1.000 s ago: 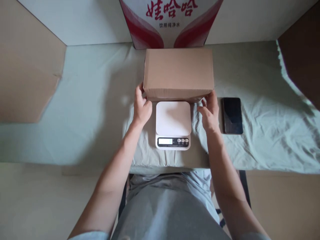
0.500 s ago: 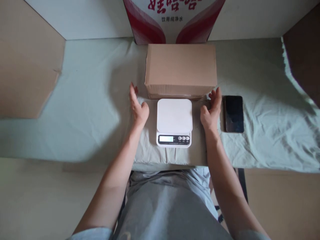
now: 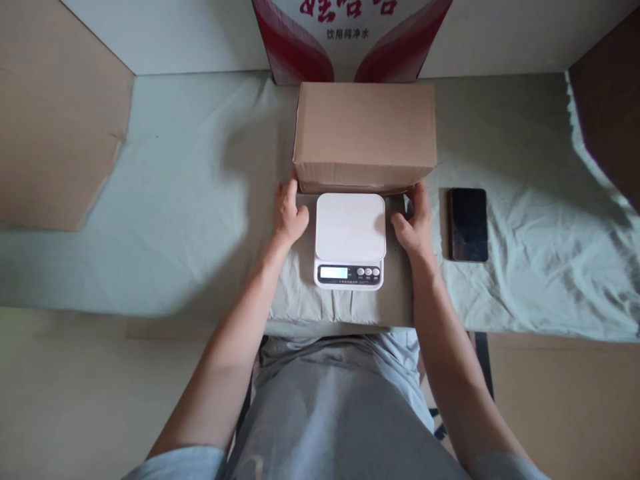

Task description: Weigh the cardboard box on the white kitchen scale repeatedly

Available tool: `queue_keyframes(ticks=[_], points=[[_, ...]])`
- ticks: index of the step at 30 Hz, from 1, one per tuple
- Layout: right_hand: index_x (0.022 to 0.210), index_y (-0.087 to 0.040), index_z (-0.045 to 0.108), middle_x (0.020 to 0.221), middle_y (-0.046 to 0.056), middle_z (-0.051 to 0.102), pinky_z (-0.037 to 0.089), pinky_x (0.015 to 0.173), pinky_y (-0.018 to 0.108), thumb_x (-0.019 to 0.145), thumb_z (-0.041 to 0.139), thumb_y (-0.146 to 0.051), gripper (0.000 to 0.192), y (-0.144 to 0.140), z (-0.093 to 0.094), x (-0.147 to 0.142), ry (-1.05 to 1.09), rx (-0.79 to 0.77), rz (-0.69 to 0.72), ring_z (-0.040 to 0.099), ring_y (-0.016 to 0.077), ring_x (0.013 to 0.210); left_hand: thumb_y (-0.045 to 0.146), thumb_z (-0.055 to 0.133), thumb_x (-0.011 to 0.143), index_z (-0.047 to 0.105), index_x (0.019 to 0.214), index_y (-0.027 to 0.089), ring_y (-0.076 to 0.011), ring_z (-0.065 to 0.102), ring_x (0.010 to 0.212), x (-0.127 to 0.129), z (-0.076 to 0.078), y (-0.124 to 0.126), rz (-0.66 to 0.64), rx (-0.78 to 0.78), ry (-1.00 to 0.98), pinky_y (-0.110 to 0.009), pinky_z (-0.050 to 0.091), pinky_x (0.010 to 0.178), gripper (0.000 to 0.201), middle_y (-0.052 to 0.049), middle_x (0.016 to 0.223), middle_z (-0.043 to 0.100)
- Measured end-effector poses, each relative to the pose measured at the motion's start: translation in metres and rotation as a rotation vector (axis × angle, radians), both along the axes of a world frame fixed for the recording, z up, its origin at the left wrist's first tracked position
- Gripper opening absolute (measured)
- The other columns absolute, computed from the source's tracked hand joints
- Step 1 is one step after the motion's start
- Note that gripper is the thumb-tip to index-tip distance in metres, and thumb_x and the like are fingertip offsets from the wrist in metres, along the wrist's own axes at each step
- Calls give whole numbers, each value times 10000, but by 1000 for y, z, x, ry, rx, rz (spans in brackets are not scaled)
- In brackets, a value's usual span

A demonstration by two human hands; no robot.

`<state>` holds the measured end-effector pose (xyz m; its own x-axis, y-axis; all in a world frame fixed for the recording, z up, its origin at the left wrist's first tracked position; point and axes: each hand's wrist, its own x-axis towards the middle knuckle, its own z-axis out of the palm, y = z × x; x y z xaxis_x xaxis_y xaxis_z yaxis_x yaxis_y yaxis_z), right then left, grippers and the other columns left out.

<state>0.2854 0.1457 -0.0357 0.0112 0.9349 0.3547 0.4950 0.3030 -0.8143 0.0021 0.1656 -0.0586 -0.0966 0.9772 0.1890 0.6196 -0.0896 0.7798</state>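
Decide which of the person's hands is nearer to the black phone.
Right. The right hand lies just left of the phone; the left hand is beyond the scale.

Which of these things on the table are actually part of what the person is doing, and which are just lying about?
In use:
- cardboard box, with the left hand and right hand at its lower front corners
- white scale, between the hands, nothing on its platform

Lying about:
- black phone, right of the right hand
- red and white carton behind the box
- green cloth on the table
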Motion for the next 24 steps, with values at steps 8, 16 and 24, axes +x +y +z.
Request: queue_keyframes(ticks=[8, 16, 24], points=[[1427, -324, 332, 1435, 51, 488, 326, 1186, 541, 696, 572, -725, 867, -2, 39, -4, 218, 127, 97, 436, 303, 1379, 136, 538, 714, 316, 1428, 269, -227, 373, 1435, -3, 51, -9, -75, 136, -98, -387, 263, 1230, 759, -63, 1485, 445], [1429, -335, 325, 1502, 37, 424, 239, 1225, 584, 739, 640, -574, 795, -98, 49, -11, 227, -16, 1, 334, 314, 1456, 78, 511, 721, 430, 1337, 228, -260, 467, 1346, -3, 63, -112, -3, 146, -92, -460, 342, 1171, 639, -102, 1310, 562], [1415, -325, 345, 1512, 41, 413, 214, 1224, 599, 761, 644, -439, 729, -136, 15, -4, 209, -112, -21, 311, 307, 1467, 69, 495, 748, 450, 1305, 178, -259, 495, 1329, 1, 50, -147, 60, 74, -62, -448, 391, 1143, 569, -129, 1306, 587]])
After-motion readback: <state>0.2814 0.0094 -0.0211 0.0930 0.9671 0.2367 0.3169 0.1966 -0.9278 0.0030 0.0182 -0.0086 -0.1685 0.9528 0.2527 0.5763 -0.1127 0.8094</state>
